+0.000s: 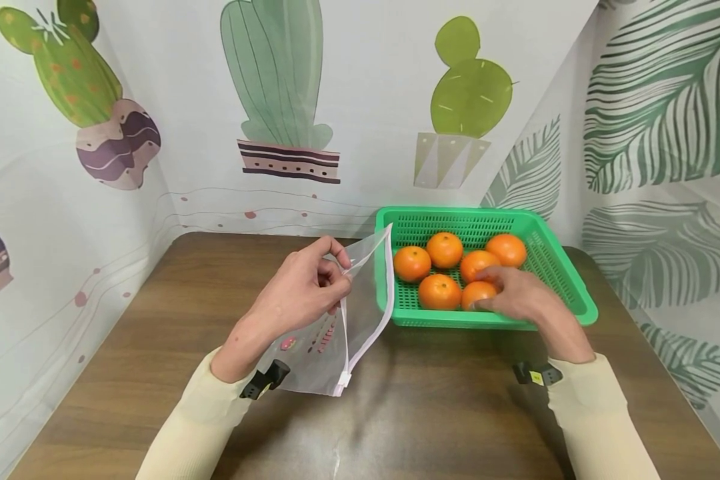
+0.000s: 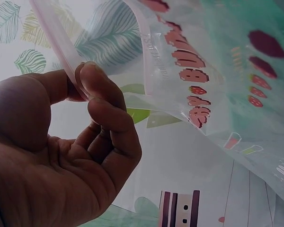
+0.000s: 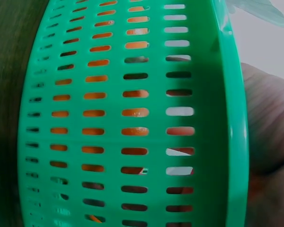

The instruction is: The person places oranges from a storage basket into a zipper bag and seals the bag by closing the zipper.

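My left hand [image 1: 306,287] pinches one edge of the mouth of a clear zip bag [image 1: 363,307] between thumb and fingertips. The bag hangs with its mouth spread apart, and red lettering [image 2: 194,71] shows on its side. A white slider [image 1: 345,379] sits at the near end of its zip strip. Over at the right, my right hand [image 1: 519,293] reaches into a green basket [image 1: 492,320] and grips an orange [image 1: 477,293], fingers on its far side and thumb on its near side. In the right wrist view, the basket wall hides most of that grip.
Several other oranges [image 1: 444,250] lie in the basket around the held one. The basket stands at the back right of a brown wooden table [image 1: 432,413]. Behind the table hangs a white cloth [image 1: 372,100] printed with cacti and leaves.
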`<action>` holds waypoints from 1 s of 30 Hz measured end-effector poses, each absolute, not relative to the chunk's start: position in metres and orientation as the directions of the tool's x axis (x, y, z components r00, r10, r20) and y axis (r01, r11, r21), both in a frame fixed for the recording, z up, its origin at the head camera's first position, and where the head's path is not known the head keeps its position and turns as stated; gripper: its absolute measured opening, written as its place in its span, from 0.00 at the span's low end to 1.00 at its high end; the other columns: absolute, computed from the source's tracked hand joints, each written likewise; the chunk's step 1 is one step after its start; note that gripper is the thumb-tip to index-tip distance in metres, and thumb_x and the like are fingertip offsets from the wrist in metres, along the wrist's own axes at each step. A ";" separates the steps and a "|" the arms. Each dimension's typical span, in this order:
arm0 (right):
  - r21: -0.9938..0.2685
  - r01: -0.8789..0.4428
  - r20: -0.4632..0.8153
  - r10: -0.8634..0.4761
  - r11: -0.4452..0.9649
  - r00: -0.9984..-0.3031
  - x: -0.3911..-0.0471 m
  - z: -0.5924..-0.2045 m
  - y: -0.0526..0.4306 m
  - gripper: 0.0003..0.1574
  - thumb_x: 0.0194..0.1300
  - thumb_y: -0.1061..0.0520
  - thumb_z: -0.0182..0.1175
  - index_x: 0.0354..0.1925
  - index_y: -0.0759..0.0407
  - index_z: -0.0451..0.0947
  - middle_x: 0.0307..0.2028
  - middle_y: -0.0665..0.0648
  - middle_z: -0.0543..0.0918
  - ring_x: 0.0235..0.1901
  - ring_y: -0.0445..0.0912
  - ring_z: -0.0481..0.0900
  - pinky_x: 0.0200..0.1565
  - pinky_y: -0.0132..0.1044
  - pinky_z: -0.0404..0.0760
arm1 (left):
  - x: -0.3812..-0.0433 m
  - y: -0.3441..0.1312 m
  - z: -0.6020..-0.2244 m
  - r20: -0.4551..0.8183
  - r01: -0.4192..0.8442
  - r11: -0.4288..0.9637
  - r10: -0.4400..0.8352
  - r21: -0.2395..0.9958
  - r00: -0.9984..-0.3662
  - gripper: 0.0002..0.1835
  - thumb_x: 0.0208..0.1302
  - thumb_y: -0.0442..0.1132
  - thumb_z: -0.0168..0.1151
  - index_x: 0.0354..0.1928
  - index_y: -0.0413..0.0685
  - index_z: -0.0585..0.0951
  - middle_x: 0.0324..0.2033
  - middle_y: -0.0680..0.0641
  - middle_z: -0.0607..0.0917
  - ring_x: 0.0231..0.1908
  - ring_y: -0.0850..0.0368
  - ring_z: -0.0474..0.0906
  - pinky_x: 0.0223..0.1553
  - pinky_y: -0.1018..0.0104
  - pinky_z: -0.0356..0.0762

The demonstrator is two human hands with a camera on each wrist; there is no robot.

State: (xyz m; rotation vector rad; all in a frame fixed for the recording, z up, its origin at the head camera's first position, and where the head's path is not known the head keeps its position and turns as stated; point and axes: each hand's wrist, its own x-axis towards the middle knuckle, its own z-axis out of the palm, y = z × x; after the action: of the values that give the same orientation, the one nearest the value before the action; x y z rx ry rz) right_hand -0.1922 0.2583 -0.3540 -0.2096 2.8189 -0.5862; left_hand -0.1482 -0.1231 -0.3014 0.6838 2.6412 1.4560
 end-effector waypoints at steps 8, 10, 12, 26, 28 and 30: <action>-0.417 -0.086 -0.200 -0.183 0.905 -0.963 -0.191 -0.357 0.258 0.42 0.62 0.43 0.74 0.68 0.60 0.77 0.60 0.67 0.83 0.50 0.62 0.79 0.51 0.61 0.79 | -0.148 -0.123 -0.303 0.172 0.363 0.457 0.406 0.812 -0.897 0.12 0.65 0.32 0.55 0.50 0.47 0.75 0.17 0.51 0.81 0.19 0.54 0.79 0.28 0.60 0.77; -0.415 -0.086 -0.200 -0.183 0.906 -0.963 -0.191 -0.357 0.258 0.42 0.62 0.43 0.74 0.68 0.60 0.77 0.59 0.67 0.84 0.49 0.61 0.79 0.49 0.60 0.79 | -0.148 -0.123 -0.304 0.172 0.365 0.457 0.410 0.811 -0.896 0.12 0.65 0.32 0.55 0.50 0.46 0.75 0.17 0.51 0.81 0.19 0.54 0.79 0.28 0.61 0.77; -0.412 -0.083 -0.201 -0.179 0.907 -0.963 -0.191 -0.356 0.258 0.41 0.61 0.43 0.74 0.67 0.59 0.77 0.58 0.66 0.84 0.48 0.61 0.79 0.48 0.59 0.79 | -0.148 -0.122 -0.304 0.173 0.367 0.457 0.411 0.810 -0.895 0.12 0.65 0.32 0.55 0.50 0.46 0.75 0.17 0.51 0.81 0.19 0.54 0.79 0.28 0.61 0.77; -0.423 -0.076 -0.170 -0.161 0.903 -0.972 -0.187 -0.351 0.261 0.42 0.60 0.42 0.74 0.68 0.57 0.77 0.57 0.67 0.83 0.51 0.63 0.79 0.48 0.58 0.79 | -0.149 -0.121 -0.305 0.182 0.379 0.457 0.417 0.805 -0.890 0.11 0.65 0.32 0.55 0.49 0.47 0.75 0.16 0.52 0.80 0.18 0.54 0.79 0.27 0.61 0.77; -0.426 -0.080 -0.157 -0.160 0.901 -0.975 -0.186 -0.349 0.262 0.43 0.60 0.41 0.74 0.68 0.57 0.77 0.57 0.67 0.83 0.51 0.63 0.79 0.48 0.57 0.79 | -0.150 -0.121 -0.305 0.183 0.381 0.457 0.419 0.804 -0.889 0.11 0.65 0.32 0.56 0.49 0.47 0.75 0.16 0.52 0.80 0.18 0.54 0.79 0.27 0.61 0.76; -0.425 -0.085 -0.141 -0.159 0.901 -0.977 -0.185 -0.347 0.262 0.44 0.60 0.40 0.75 0.68 0.57 0.77 0.56 0.68 0.83 0.51 0.63 0.79 0.48 0.57 0.79 | -0.150 -0.121 -0.306 0.183 0.382 0.458 0.420 0.803 -0.889 0.11 0.65 0.32 0.55 0.49 0.47 0.75 0.16 0.52 0.80 0.18 0.54 0.79 0.27 0.61 0.76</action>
State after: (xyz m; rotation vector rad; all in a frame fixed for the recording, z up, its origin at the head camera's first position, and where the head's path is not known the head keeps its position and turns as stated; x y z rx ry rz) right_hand -0.1848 0.2624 -0.3466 -0.1869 2.8934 -0.6360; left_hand -0.1498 -0.1206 -0.3055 0.7284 2.6468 1.4409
